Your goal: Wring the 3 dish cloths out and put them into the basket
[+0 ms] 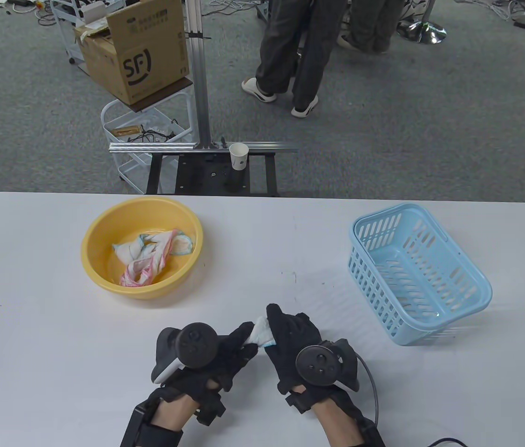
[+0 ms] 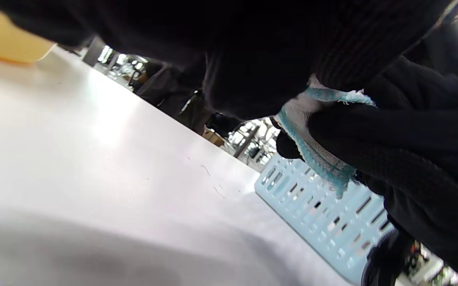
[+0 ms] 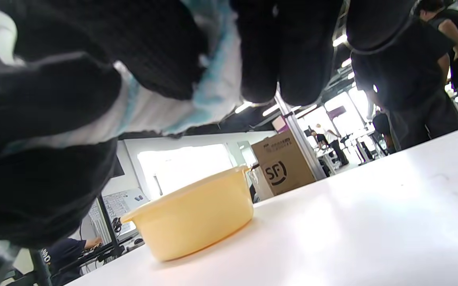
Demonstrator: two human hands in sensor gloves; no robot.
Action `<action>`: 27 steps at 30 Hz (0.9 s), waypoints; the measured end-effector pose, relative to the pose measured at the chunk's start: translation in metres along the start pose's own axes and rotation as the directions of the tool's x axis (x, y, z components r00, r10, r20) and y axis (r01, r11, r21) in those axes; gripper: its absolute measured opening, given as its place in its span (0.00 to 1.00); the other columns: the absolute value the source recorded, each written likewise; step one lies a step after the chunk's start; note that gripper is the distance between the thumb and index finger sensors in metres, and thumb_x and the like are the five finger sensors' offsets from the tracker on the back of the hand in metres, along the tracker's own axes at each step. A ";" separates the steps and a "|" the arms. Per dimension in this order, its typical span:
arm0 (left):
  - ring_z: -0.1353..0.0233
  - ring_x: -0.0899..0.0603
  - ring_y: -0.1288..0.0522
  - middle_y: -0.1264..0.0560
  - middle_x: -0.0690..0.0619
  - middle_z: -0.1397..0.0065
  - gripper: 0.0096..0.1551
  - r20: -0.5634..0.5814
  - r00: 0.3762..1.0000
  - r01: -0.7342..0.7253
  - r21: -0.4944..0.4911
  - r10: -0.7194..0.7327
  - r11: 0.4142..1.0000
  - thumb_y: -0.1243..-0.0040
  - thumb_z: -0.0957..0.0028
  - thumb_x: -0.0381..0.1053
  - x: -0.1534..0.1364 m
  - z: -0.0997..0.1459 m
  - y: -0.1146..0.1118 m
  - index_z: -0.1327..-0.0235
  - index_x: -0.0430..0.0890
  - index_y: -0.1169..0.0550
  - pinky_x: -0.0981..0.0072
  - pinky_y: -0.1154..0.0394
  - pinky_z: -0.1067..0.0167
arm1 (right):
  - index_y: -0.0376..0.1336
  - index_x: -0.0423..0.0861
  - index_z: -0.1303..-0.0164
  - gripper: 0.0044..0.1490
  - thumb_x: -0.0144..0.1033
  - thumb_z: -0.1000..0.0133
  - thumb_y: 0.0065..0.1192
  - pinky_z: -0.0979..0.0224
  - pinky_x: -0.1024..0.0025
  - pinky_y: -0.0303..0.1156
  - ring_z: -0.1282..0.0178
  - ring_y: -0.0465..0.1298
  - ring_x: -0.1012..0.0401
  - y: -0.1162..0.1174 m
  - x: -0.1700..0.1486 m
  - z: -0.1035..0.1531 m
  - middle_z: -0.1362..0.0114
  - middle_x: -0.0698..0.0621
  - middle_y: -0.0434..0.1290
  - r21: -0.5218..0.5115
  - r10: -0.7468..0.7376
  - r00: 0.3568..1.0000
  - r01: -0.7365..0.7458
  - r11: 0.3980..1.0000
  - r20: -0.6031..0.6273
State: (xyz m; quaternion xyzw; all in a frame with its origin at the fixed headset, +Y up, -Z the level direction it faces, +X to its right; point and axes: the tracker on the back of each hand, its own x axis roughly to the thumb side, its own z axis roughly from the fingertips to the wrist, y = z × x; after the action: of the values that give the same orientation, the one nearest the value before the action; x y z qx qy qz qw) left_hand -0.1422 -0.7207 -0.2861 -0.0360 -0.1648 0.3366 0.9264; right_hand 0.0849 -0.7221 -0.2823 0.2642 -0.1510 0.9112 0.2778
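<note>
Both gloved hands hold one white dish cloth with a light-blue edge above the table's front middle. My left hand grips its left end and my right hand grips its right end, fingers curled round it. The wrist views show the bunched cloth squeezed between black fingers. Two more cloths, one blue-edged and one pink-edged, lie crumpled in the yellow basin at the left. The light-blue slotted basket stands at the right, nothing inside it.
The white table carries only the basin and basket. Beyond its far edge are a black frame with a paper cup, a wire cart with a cardboard box, and a person's legs.
</note>
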 end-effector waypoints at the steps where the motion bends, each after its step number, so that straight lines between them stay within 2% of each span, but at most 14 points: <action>1: 0.83 0.50 0.20 0.12 0.58 0.74 0.36 -0.035 0.997 -0.064 0.016 0.064 0.998 0.33 0.52 0.64 -0.007 0.000 0.002 0.35 0.46 0.20 0.53 0.19 0.73 | 0.47 0.41 0.22 0.46 0.40 0.43 0.68 0.26 0.32 0.60 0.27 0.71 0.39 -0.001 0.001 0.001 0.24 0.39 0.67 -0.018 0.005 1.000 -0.005 1.000 0.001; 3: 0.83 0.51 0.20 0.12 0.58 0.74 0.36 -0.085 0.982 -0.169 0.037 0.172 0.985 0.33 0.51 0.64 -0.017 0.000 0.004 0.37 0.44 0.19 0.54 0.19 0.73 | 0.46 0.42 0.22 0.45 0.41 0.42 0.66 0.25 0.31 0.58 0.26 0.69 0.38 -0.003 0.002 0.001 0.23 0.39 0.64 -0.045 0.015 1.000 -0.014 0.999 0.019; 6: 0.84 0.51 0.19 0.12 0.58 0.74 0.36 -0.156 0.917 -0.359 0.083 0.368 0.930 0.34 0.50 0.64 -0.034 0.001 0.006 0.38 0.42 0.19 0.54 0.19 0.74 | 0.45 0.44 0.21 0.46 0.45 0.42 0.65 0.25 0.29 0.55 0.22 0.64 0.37 -0.005 0.008 0.003 0.20 0.38 0.59 -0.110 0.085 0.994 -0.077 0.991 0.070; 9: 0.83 0.51 0.19 0.13 0.59 0.74 0.36 -0.211 0.737 -0.634 0.110 0.642 0.765 0.35 0.49 0.65 -0.051 0.003 0.001 0.38 0.40 0.19 0.54 0.19 0.73 | 0.43 0.46 0.20 0.48 0.48 0.42 0.65 0.24 0.29 0.52 0.20 0.59 0.37 -0.002 0.016 0.003 0.17 0.39 0.52 -0.128 0.155 0.981 -0.141 0.982 0.112; 10: 0.83 0.51 0.19 0.13 0.58 0.73 0.36 -0.224 0.645 -0.729 0.107 0.730 0.677 0.35 0.48 0.65 -0.055 0.003 -0.002 0.38 0.40 0.19 0.54 0.19 0.73 | 0.42 0.47 0.20 0.49 0.48 0.42 0.65 0.24 0.28 0.51 0.19 0.57 0.37 0.001 0.019 0.003 0.16 0.39 0.49 -0.112 0.168 0.977 -0.154 0.982 0.128; 11: 0.82 0.51 0.19 0.13 0.58 0.73 0.36 -0.232 0.583 -0.781 0.103 0.779 0.615 0.36 0.48 0.65 -0.058 0.003 -0.006 0.38 0.40 0.19 0.54 0.19 0.72 | 0.39 0.47 0.20 0.51 0.49 0.42 0.65 0.24 0.28 0.50 0.17 0.54 0.37 0.003 0.020 0.003 0.15 0.39 0.45 -0.092 0.182 0.974 -0.170 0.981 0.133; 12: 0.82 0.51 0.19 0.13 0.58 0.73 0.36 -0.247 0.493 -0.845 0.091 0.834 0.526 0.36 0.47 0.65 -0.059 0.003 -0.011 0.38 0.39 0.19 0.54 0.19 0.72 | 0.35 0.47 0.20 0.54 0.50 0.41 0.65 0.23 0.28 0.48 0.17 0.51 0.36 0.007 0.022 0.002 0.15 0.39 0.41 -0.065 0.208 0.970 -0.201 0.977 0.129; 14: 0.82 0.51 0.19 0.13 0.58 0.73 0.36 -0.274 0.393 -0.908 0.036 0.878 0.417 0.37 0.47 0.65 -0.056 0.001 -0.019 0.38 0.39 0.20 0.54 0.19 0.72 | 0.27 0.49 0.23 0.59 0.51 0.41 0.64 0.23 0.28 0.45 0.16 0.44 0.35 0.013 0.022 0.002 0.15 0.40 0.32 -0.027 0.236 0.963 -0.235 0.972 0.129; 15: 0.82 0.51 0.19 0.13 0.59 0.73 0.36 -0.298 0.364 -0.926 -0.009 0.883 0.378 0.37 0.46 0.65 -0.053 0.000 -0.024 0.38 0.39 0.20 0.55 0.19 0.72 | 0.25 0.49 0.24 0.61 0.51 0.41 0.64 0.23 0.28 0.44 0.16 0.43 0.36 0.014 0.022 0.001 0.15 0.41 0.30 -0.024 0.245 0.960 -0.244 0.969 0.133; 19: 0.83 0.52 0.19 0.13 0.59 0.73 0.36 -0.370 0.362 -0.928 -0.228 0.856 0.294 0.40 0.45 0.66 -0.036 -0.005 -0.036 0.40 0.38 0.18 0.56 0.19 0.73 | 0.20 0.54 0.27 0.66 0.51 0.43 0.67 0.23 0.29 0.42 0.16 0.40 0.37 0.011 0.023 0.001 0.16 0.46 0.25 -0.054 0.315 0.934 -0.311 0.949 0.169; 21: 0.83 0.52 0.19 0.12 0.59 0.74 0.37 -0.390 0.391 -0.905 -0.330 0.833 0.270 0.41 0.44 0.67 -0.028 -0.006 -0.040 0.42 0.37 0.18 0.56 0.19 0.73 | 0.21 0.55 0.27 0.66 0.51 0.43 0.69 0.23 0.29 0.43 0.16 0.41 0.37 0.008 0.024 0.001 0.16 0.47 0.27 -0.083 0.323 0.927 -0.313 0.946 0.189; 24: 0.84 0.52 0.19 0.12 0.59 0.75 0.37 -0.402 0.490 -0.845 -0.436 0.773 0.309 0.43 0.44 0.68 -0.023 -0.007 -0.042 0.45 0.37 0.16 0.56 0.19 0.75 | 0.24 0.56 0.25 0.65 0.49 0.45 0.70 0.22 0.30 0.44 0.16 0.44 0.37 0.005 0.025 0.002 0.15 0.48 0.31 -0.116 0.362 0.902 -0.343 0.932 0.235; 27: 0.84 0.52 0.19 0.12 0.58 0.75 0.38 -0.405 0.535 -0.818 -0.468 0.742 0.334 0.45 0.44 0.68 -0.022 -0.007 -0.042 0.46 0.37 0.16 0.55 0.19 0.75 | 0.35 0.54 0.22 0.57 0.44 0.45 0.71 0.23 0.31 0.49 0.17 0.51 0.38 0.003 0.026 0.003 0.15 0.47 0.40 -0.154 0.365 0.894 -0.335 0.930 0.260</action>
State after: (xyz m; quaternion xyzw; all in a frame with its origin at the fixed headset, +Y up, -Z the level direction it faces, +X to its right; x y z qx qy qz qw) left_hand -0.1294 -0.7668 -0.2912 -0.4268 -0.1706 0.6624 0.5915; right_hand 0.0658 -0.7147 -0.2653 0.3459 -0.2821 0.8895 0.0979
